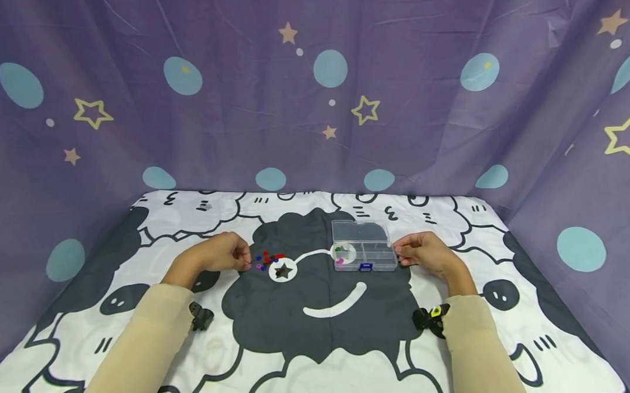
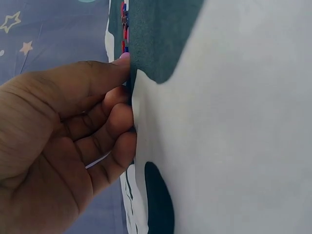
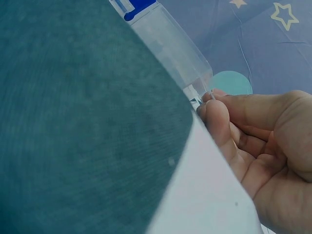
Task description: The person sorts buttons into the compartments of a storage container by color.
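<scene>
Your left hand (image 1: pixel 223 252) curls beside small red and blue pieces (image 1: pixel 267 259) — hold unclear; your right hand (image 1: pixel 428 252) pinches a clear plastic box (image 1: pixel 380 256).

"How did the clear box (image 1: pixel 378 256) stand?"
"Lid (image 1: pixel 360 231) open on the far side, blue latch (image 1: pixel 366 267) near; green pieces (image 1: pixel 338 249) and pink pieces (image 1: pixel 340 261) lay inside, at the left."
"And the small loose pieces (image 1: pixel 267 259)?"
"Mostly red and blue, they lay scattered left of it."
</scene>
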A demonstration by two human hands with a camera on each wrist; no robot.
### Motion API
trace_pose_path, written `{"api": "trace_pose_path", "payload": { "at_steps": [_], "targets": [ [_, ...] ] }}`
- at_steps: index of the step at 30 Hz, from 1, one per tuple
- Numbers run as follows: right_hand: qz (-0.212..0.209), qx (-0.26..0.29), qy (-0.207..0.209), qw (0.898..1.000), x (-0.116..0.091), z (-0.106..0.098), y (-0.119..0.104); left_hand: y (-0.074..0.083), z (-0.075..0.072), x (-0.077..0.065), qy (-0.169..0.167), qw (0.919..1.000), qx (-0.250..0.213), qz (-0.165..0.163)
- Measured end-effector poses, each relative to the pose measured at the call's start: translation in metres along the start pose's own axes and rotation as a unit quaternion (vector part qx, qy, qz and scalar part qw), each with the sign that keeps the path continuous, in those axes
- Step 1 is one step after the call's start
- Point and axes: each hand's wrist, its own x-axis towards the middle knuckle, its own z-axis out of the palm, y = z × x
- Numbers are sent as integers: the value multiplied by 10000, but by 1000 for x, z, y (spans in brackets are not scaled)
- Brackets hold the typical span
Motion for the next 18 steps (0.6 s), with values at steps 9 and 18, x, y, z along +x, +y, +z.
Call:
{"api": "trace_pose_path", "payload": {
  "at_steps": [9,18],
  "targets": [
    [47,7,25,10000,0,1,-1,-3,-3,-3,-62,9999,-55,-61],
    [47,10,21,10000,-1,2,-2,-2,-5,-2,-4,9998,-179,82]
  ]
}}
